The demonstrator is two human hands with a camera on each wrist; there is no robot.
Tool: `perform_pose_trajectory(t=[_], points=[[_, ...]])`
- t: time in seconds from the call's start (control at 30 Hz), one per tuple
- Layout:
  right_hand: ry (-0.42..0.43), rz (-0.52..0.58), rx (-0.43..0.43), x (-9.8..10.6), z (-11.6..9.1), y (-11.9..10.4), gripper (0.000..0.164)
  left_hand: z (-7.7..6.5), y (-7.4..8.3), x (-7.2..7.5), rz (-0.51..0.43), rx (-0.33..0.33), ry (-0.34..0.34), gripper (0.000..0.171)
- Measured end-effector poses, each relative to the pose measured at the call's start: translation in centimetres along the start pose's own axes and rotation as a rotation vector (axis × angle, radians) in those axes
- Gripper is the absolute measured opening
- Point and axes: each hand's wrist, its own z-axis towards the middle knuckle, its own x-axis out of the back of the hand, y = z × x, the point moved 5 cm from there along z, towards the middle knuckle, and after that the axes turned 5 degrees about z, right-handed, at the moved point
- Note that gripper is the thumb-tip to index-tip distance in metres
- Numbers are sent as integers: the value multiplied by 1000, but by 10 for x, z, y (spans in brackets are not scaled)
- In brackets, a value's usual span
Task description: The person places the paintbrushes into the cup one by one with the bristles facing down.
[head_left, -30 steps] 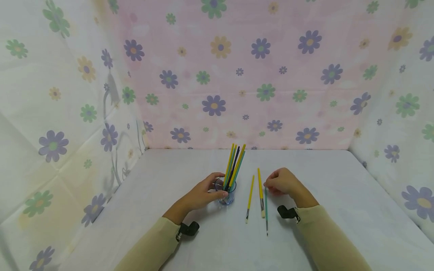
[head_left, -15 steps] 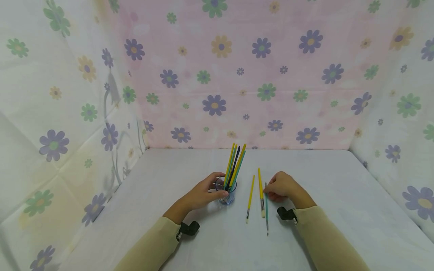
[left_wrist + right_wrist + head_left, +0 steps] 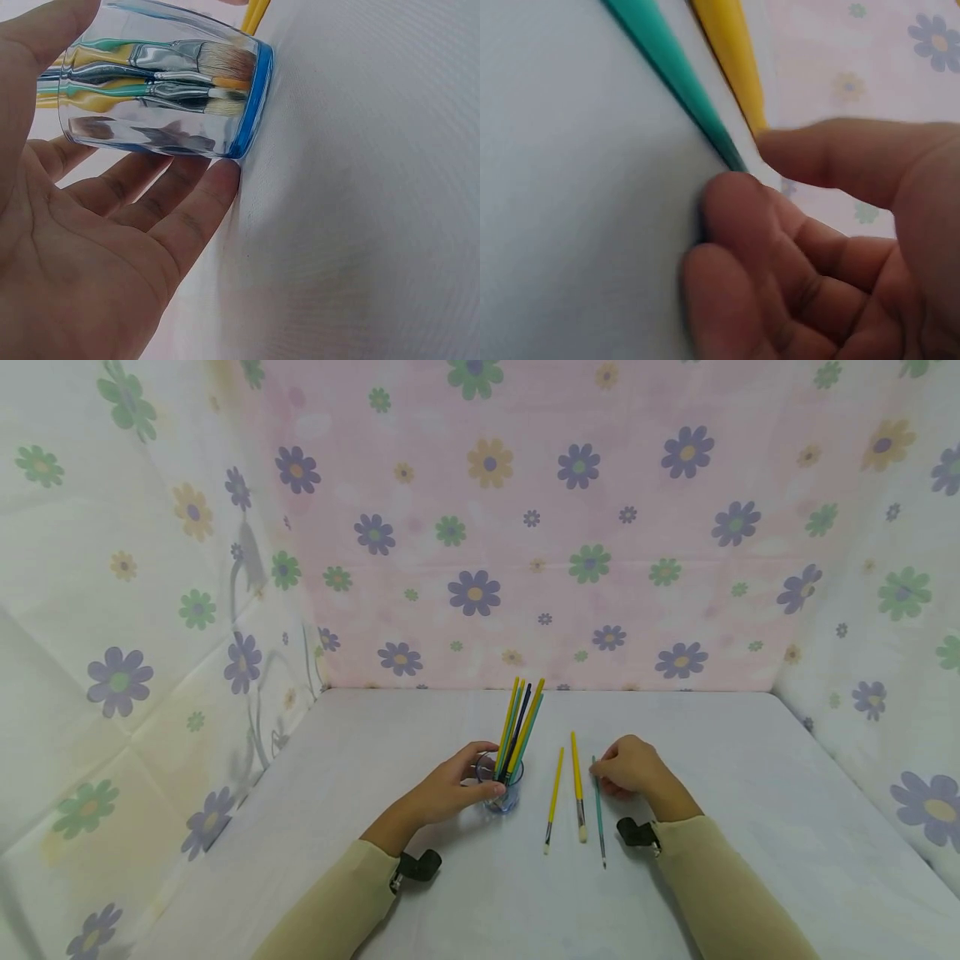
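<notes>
My left hand (image 3: 453,789) is curled round a clear glass (image 3: 97,131) with a blue base, thumb on one side and fingers on the other. The glass stands upright on the table, holding several paintbrushes (image 3: 517,727) bristle end down, with yellow, green and dark handles. My right hand (image 3: 630,768) is at the handle end of a thin green paintbrush (image 3: 599,818) lying on the table. In the right wrist view, the index fingertip (image 3: 735,199) is right at the green handle's end, while the thumb stands apart from it.
Left of the green brush lie a wide yellow paintbrush (image 3: 577,785) and a thinner yellow paintbrush (image 3: 555,789), roughly side by side on the white tabletop (image 3: 480,893). Flowered cloth (image 3: 540,543) hangs behind the table and along both sides.
The green paintbrush has shifted right, and its bristle end has swung right and slightly away from me. My right hand drew back nearer, then moved forward and right. My left hand and the glass stayed put.
</notes>
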Motion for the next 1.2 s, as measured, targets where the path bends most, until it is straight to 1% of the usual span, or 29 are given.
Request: perform_pose_trajectory(t=[0.13, 0.2, 0.43, 0.67, 0.9, 1.07, 1.1, 1.2], points=[[-25, -76, 8, -1, -3, -3, 29, -1, 1, 0, -17, 3, -3, 64], [-33, -91, 11, -1, -4, -4, 28, -1, 1, 0, -21, 3, -3, 63], [-22, -49, -14, -1, -4, -4, 24, -1, 0, -1, -23, 2, 1, 63], [-43, -53, 10, 1, -7, -5, 27, -1, 1, 0, 0, 6, 8, 63], [-72, -19, 40, 0, -8, -4, 25, -1, 1, 0, 2, 12, 1, 64], [-76, 27, 28, 1, -9, -4, 20, -2, 3, 0, -8, 2, 0, 64], [-75, 30, 25, 1, -8, -3, 20, -3, 7, 0, -17, 2, -2, 64], [-68, 40, 9, 2, -7, -2, 20, -2, 7, 0, -5, 3, 2, 64]])
